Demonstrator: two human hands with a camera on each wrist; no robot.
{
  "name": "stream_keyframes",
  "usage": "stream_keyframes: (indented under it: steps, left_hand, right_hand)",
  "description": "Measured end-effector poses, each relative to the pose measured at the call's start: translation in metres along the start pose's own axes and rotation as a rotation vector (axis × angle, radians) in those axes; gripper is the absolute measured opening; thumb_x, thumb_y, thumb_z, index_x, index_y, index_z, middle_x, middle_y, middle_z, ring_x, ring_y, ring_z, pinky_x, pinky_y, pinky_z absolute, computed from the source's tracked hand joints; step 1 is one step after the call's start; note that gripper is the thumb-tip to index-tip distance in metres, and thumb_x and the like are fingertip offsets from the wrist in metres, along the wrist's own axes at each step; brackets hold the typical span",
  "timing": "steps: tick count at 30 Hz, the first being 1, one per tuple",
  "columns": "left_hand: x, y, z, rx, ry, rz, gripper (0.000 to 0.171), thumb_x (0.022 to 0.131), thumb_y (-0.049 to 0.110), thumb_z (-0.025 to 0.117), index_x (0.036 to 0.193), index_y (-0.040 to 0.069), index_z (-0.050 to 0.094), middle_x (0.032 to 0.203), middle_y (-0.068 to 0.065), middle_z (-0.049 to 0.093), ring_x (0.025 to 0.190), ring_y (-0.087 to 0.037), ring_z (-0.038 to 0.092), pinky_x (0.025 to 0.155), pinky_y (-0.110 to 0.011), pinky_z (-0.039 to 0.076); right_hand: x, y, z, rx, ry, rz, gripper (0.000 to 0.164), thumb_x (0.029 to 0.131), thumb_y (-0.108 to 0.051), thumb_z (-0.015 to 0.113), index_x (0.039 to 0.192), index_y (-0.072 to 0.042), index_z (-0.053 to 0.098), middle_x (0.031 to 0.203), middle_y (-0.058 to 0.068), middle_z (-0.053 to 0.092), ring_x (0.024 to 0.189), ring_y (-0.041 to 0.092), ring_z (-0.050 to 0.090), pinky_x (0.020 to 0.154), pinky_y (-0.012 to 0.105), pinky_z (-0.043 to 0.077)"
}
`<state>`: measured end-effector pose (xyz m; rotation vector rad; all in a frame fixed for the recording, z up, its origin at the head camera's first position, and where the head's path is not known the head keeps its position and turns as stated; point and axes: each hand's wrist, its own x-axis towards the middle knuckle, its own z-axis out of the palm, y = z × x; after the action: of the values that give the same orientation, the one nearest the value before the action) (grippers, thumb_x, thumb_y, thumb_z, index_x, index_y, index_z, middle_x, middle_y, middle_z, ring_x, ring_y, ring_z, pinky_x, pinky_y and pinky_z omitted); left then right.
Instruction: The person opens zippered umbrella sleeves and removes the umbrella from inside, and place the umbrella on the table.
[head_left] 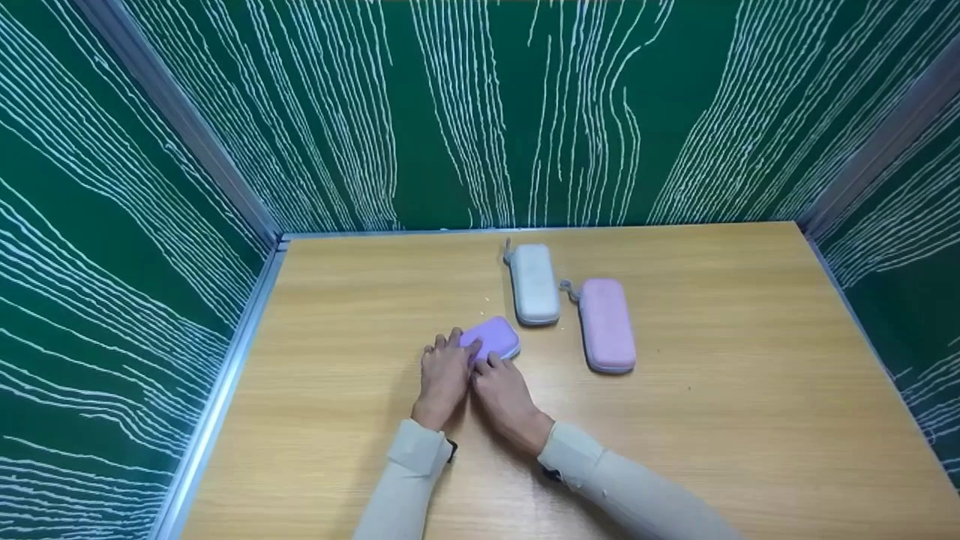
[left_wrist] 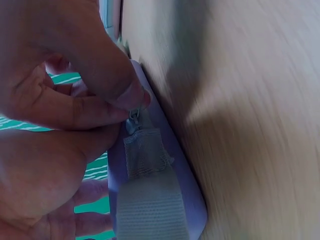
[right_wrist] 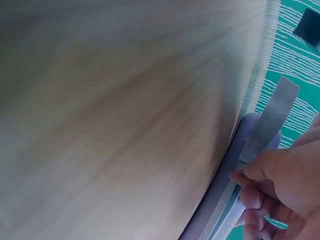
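A small purple zip case (head_left: 493, 336) lies on the table, its edge with the zipper and grey fabric strap (left_wrist: 152, 205) facing me. My left hand (head_left: 446, 371) holds the case at its left side, thumb over the top and the other fingers along the far left edge. My right hand (head_left: 506, 391) is at the near edge. In the left wrist view its thumb and forefinger pinch the metal zipper pull (left_wrist: 133, 121) beside the strap. The right wrist view shows the zipper line (right_wrist: 225, 211) running under those fingers. How far it is unzipped cannot be told.
A pale grey case (head_left: 535, 285) and a pink case (head_left: 607, 324), each with a loop at its upper left, lie beyond and to the right. Tiny white bits (head_left: 484, 306) dot the wooden table (head_left: 735, 420). Green walls with white lines (head_left: 525, 112) enclose it.
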<state>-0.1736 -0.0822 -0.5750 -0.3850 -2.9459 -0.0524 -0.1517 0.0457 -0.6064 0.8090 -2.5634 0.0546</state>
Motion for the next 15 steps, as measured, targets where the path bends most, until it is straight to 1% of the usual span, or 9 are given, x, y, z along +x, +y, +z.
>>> stream_keyframes:
  steps: [4,6,9,12,15]
  left_hand:
    - [0.0027,-0.002,-0.0005,-0.049,-0.049,-0.012,0.034,0.105,0.023,0.061,0.136,0.033,0.074,0.131,-0.01,0.064,0.108,-0.034,0.062,0.078,-0.046,0.056]
    - [0.003,-0.0025,-0.0007,-0.071,-0.06,-0.02,0.034,0.105,0.023,0.062,0.136,0.032,0.074,0.132,-0.01,0.064,0.108,-0.034,0.062,0.078,-0.047,0.057]
    - [0.003,-0.0028,-0.0007,-0.088,-0.058,-0.023,0.034,0.104,0.022,0.063,0.135,0.031,0.075,0.129,-0.01,0.065,0.106,-0.034,0.062,0.076,-0.047,0.056]
    - [0.0027,-0.0028,-0.0008,-0.083,-0.051,-0.022,0.034,0.103,0.021,0.064,0.134,0.032,0.075,0.128,-0.01,0.066,0.104,-0.033,0.062,0.076,-0.046,0.055]
    - [0.0026,-0.0026,-0.0004,-0.077,-0.055,-0.017,0.035,0.103,0.021,0.064,0.135,0.032,0.074,0.13,-0.01,0.065,0.106,-0.033,0.062,0.077,-0.046,0.055]
  right_hand:
    - [0.0005,-0.0007,0.0003,0.006,-0.017,-0.004,0.019,0.087,-0.007,0.073,0.104,-0.009,0.081,0.098,0.002,0.071,0.089,0.022,0.06,0.071,0.032,0.052]
    - [0.0008,-0.0014,0.0001,0.01,-0.021,-0.005,0.02,0.087,-0.006,0.074,0.105,-0.009,0.081,0.099,0.002,0.072,0.089,0.022,0.06,0.072,0.032,0.053]
    - [0.0009,-0.0022,0.0003,0.011,-0.022,-0.009,0.021,0.087,-0.006,0.074,0.106,-0.008,0.081,0.099,0.003,0.072,0.09,0.022,0.06,0.073,0.031,0.053]
    - [0.0012,-0.0021,-0.0007,0.013,-0.024,-0.017,0.022,0.087,-0.007,0.074,0.108,-0.007,0.081,0.099,0.003,0.072,0.09,0.022,0.06,0.073,0.031,0.054]
    - [0.0008,-0.0003,-0.0023,0.02,-0.034,-0.023,0.022,0.088,-0.006,0.073,0.109,-0.007,0.08,0.099,0.003,0.072,0.091,0.022,0.06,0.073,0.031,0.054]
